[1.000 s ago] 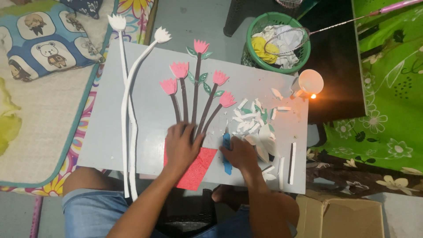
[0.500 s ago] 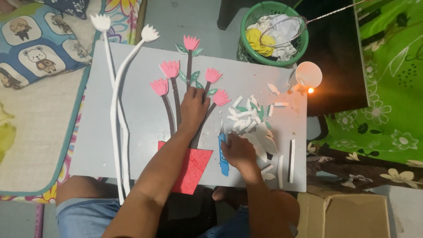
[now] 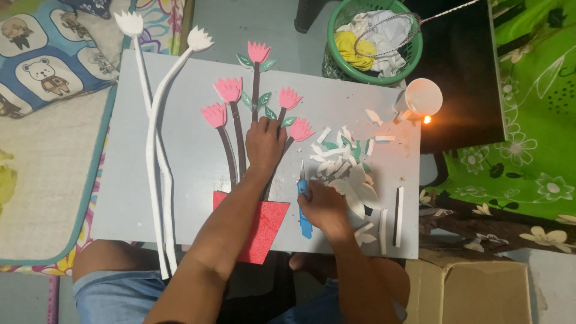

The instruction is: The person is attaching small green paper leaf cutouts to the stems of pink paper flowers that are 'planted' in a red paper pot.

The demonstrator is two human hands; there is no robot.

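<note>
A grey board [image 3: 180, 90] lies on my lap with a foam craft on it: several pink flowers [image 3: 228, 89] on dark brown stems [image 3: 235, 141] with small green leaves, rising from a red glitter pot shape [image 3: 264, 231]. My left hand [image 3: 264, 144] presses flat on the stems in the middle, fingers spread up toward the flowers. My right hand [image 3: 324, 206] is shut on a blue craft knife [image 3: 305, 210], blade pointing up, just right of the stems. White and green foam scraps [image 3: 342, 159] lie heaped to the right of it.
Two long white foam flower stems [image 3: 157, 150] lie along the board's left side. A white cup [image 3: 422, 97] and a small flame [image 3: 427, 119] sit at the board's right corner. A green basket [image 3: 375, 39] stands behind. A cardboard box [image 3: 474, 288] lies lower right; patterned mats surround.
My left hand has slid up from the red pot to the middle of the stems. My right hand with the knife has shifted slightly.
</note>
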